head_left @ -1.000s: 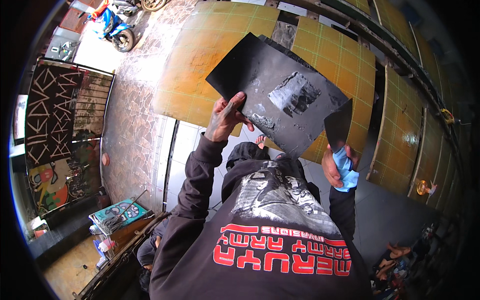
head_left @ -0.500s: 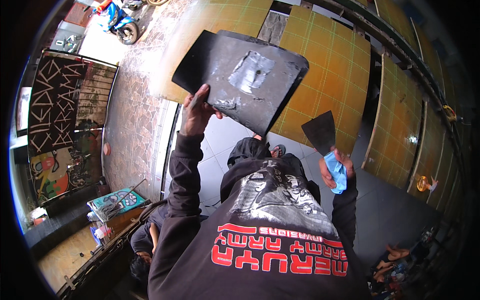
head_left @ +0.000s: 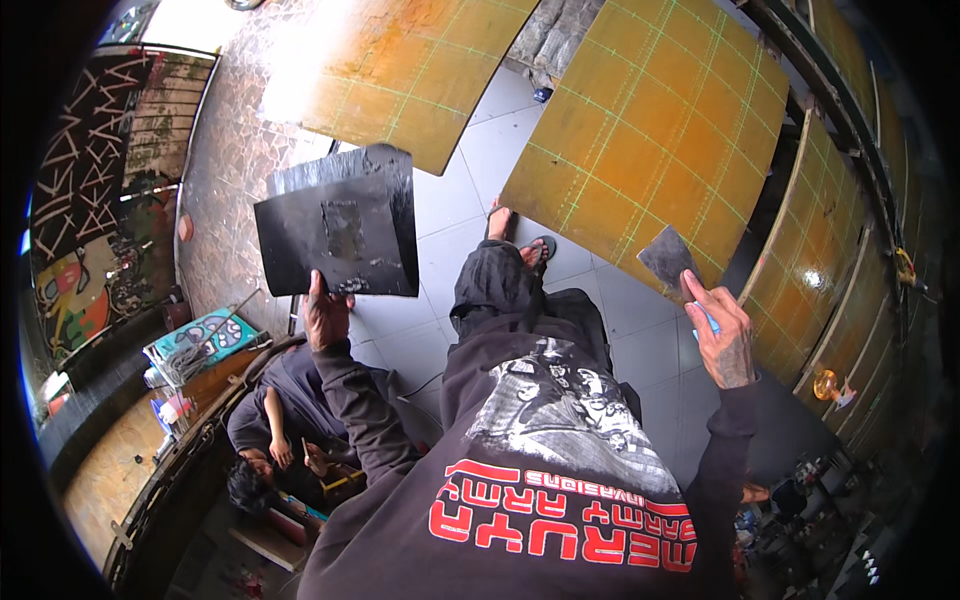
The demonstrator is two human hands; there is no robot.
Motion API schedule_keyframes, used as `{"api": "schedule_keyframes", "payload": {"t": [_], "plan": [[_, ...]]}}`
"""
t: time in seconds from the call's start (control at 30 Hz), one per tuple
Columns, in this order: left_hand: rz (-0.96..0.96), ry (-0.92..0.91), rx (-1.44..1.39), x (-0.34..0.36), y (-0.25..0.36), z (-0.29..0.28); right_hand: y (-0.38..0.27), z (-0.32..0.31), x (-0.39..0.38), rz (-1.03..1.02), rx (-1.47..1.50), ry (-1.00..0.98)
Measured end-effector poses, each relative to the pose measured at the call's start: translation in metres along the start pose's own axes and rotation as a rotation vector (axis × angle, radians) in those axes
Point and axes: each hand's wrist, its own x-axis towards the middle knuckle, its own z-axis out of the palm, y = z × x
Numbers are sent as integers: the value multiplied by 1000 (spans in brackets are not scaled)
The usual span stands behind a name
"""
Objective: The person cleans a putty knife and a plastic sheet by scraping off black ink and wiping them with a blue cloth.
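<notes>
A black, bent flexible sheet (head_left: 378,235), with a roughly square rough patch and smears on its face, is upright in my left hand (head_left: 326,310), gripped at its lower edge over the tiled floor. My right hand (head_left: 724,335) is closed on a scraper (head_left: 670,258) with a wide dark blade; light blue material shows at its handle, mostly hidden by my fingers. The blade is over the near corner of a yellow-brown board (head_left: 640,120) marked with green grid lines; I cannot tell if they touch.
More gridded boards (head_left: 390,85) lie ahead and along the right (head_left: 810,210). A person (head_left: 275,440) sits at lower left, near a turquoise painted board (head_left: 210,335). My sandalled feet (head_left: 530,255) are on white tiles (head_left: 450,390). A painted dark panel (head_left: 80,200) stands left.
My left hand has moved left and down with the sheet, which has turned more upright. My right hand has moved right and turned, separating the scraper from the sheet. The view has shifted.
</notes>
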Motion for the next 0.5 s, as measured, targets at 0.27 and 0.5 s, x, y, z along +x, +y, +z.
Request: {"api": "schedule_keyframes", "payload": {"t": [0.27,0.5], "plan": [[-78,7,-155,-60,-85,-88,-1,7,28,-145,-534,-181],[-149,62,-252,-65,-110,-77,-35,24,77,-298,-636,-248]]}}
